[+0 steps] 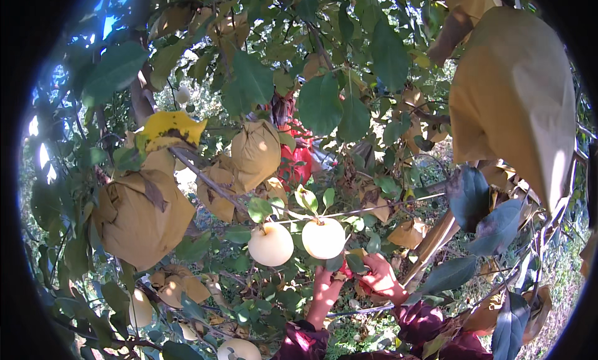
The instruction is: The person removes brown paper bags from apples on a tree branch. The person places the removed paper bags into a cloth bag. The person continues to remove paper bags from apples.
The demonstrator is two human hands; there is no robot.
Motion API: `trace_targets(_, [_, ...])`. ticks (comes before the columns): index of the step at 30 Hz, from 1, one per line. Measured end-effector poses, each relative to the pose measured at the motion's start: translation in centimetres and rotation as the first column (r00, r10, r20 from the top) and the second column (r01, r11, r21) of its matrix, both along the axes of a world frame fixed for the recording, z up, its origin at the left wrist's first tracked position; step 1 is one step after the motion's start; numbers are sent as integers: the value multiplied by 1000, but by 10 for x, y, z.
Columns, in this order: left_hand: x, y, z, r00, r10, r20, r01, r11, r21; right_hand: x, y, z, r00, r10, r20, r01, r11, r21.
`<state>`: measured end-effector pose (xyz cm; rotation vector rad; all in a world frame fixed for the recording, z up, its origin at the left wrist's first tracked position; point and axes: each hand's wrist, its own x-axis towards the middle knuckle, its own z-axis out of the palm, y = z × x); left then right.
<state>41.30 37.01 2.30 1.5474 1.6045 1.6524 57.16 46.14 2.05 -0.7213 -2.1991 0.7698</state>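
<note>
Low in the middle of the view, both hands reach up among the leaves from maroon sleeves. My left hand (325, 284) has its fingers at a red, paper-like wrapping (345, 269) with a tan scrap beside it. From the other side my right hand (379, 275) holds the same wrapping, its fingers bent. Green leaves cover part of the fingertips and wrapping, so what is inside is hidden. Just above hang two pale, bare apples, a left one (270, 244) and a right one (323, 238), on a thin branch; neither hand appears to hold them.
Tan paper fruit bags hang around: a large near one (511, 93), one at left (145, 217), and one at centre (256, 150). More pale apples (238, 349) hang low. A slanting wooden pole (432, 245) stands right of my hands. Behind the leaves is a person in red (295, 150).
</note>
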Motion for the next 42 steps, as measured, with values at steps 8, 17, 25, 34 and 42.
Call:
trace_targets(8, [-21,1,-65,966,64,249,-65,998,-3,-13,-1,-6,992,-109,-62,102,988,-118])
trace_targets(17, [-37,-14,-40,972,40,232,-64,993,95,10,20,-20,932,-346,-112,267,859,-436])
trace_targets(25, [-56,-40,-169,615,138,776,77,970,-232,29,0,-136,953,-155,-260,-126,578,-806])
trace_targets(34, [6,-49,-87,889,-124,441,209,967,-149,-11,-63,-34,836,285,-470,-527,655,-541])
trace_targets(42, [29,-46,15,986,107,-132,-112,993,-30,-34,-66,17,767,-151,-624,-212,858,-467])
